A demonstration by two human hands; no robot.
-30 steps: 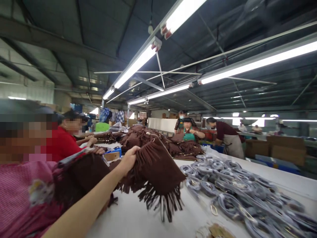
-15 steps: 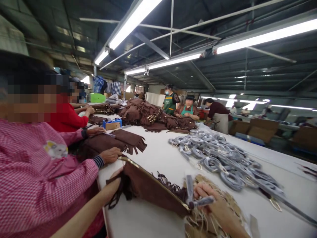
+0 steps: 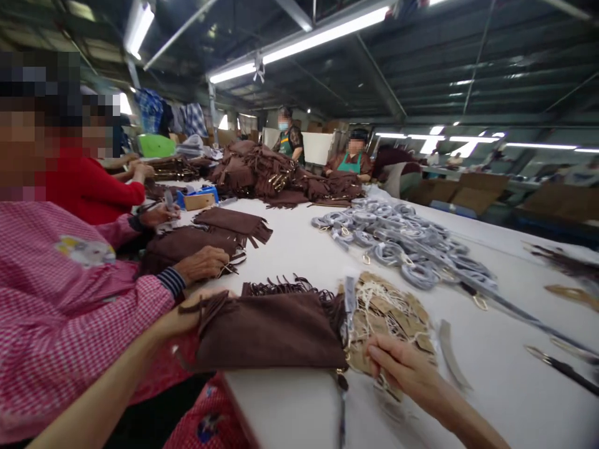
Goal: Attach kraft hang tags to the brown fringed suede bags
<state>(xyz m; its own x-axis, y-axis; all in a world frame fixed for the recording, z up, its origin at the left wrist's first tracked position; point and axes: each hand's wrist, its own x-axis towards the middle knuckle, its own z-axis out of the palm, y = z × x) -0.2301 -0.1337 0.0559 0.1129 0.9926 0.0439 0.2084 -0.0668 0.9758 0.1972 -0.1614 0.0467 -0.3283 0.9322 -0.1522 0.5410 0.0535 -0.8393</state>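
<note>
A brown fringed suede bag (image 3: 271, 327) lies flat on the white table (image 3: 491, 368) right in front of me. My left hand (image 3: 182, 317) grips its left end. My right hand (image 3: 402, 369) rests at the bag's right end, fingers on a pile of tan paper tags with white strings (image 3: 390, 312). Whether it holds anything is unclear. A grey wrapped strap (image 3: 349, 305) lies between the bag and the tags.
A person in a pink checked sleeve (image 3: 70, 293) sits close on my left, a hand on more brown bags (image 3: 187, 244). Grey wrapped straps (image 3: 397, 240) are heaped mid-table. A pile of brown bags (image 3: 276, 174) and other workers are at the far end.
I have lowered the bag from the air onto the table and laid it flat. My right hand has come in at the tags, and my view has tilted down.
</note>
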